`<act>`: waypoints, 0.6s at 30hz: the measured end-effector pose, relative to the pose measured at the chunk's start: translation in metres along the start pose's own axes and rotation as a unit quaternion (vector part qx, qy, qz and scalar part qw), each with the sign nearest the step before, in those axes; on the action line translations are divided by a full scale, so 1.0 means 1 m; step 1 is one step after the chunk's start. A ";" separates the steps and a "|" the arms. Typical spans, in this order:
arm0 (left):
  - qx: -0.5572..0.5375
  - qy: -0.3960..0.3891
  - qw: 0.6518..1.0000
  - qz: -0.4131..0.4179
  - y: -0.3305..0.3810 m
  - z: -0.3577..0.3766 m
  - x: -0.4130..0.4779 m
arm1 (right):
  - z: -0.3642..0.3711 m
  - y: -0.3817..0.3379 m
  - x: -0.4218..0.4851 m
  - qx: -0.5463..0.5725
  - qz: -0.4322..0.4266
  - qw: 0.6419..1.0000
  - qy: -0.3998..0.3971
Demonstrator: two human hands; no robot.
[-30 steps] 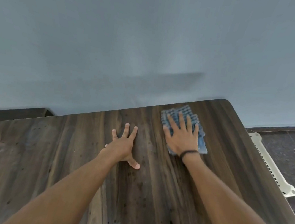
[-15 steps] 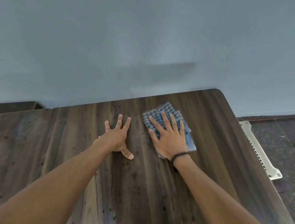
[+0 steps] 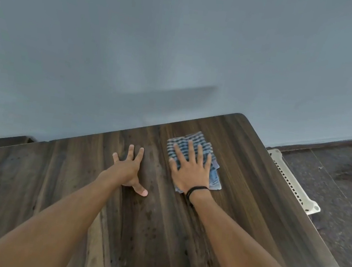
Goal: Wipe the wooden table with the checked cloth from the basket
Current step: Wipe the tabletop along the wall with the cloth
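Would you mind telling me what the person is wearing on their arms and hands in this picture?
The left hand and right hand are ungloved, with no rings that I can make out, and both arms are bare with no sleeves in view. The only item is a thin black cord band on the right wrist, seemingly looped twice.

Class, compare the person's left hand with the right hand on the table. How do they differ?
The right hand presses on the checked cloth; the left hand lies on the bare wooden table. The right wrist wears a black band; the left wrist shows none. Both lie palm down, fingers straight and spread.
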State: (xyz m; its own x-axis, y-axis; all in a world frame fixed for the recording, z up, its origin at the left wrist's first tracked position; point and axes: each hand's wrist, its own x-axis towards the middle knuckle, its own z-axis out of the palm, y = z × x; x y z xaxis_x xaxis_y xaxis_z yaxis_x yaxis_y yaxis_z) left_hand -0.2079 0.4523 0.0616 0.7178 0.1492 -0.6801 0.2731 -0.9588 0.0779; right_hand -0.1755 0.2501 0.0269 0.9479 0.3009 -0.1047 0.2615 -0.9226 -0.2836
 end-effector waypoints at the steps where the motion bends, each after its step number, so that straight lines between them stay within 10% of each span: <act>1: 0.000 -0.001 1.000 0.001 -0.001 0.001 0.003 | 0.005 -0.002 -0.018 -0.004 -0.033 0.999 0.001; 18: 0.005 -0.055 0.998 -0.021 0.028 0.024 -0.036 | 0.005 0.045 -0.101 -0.003 -0.039 0.999 0.004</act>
State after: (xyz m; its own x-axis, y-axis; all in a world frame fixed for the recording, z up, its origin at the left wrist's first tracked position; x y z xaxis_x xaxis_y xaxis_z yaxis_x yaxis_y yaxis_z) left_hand -0.2409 0.4141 0.0709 0.6315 0.1631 -0.7580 0.2952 -0.9546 0.0406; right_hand -0.2600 0.1796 0.0200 0.9258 0.3704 -0.0754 0.3359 -0.8976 -0.2853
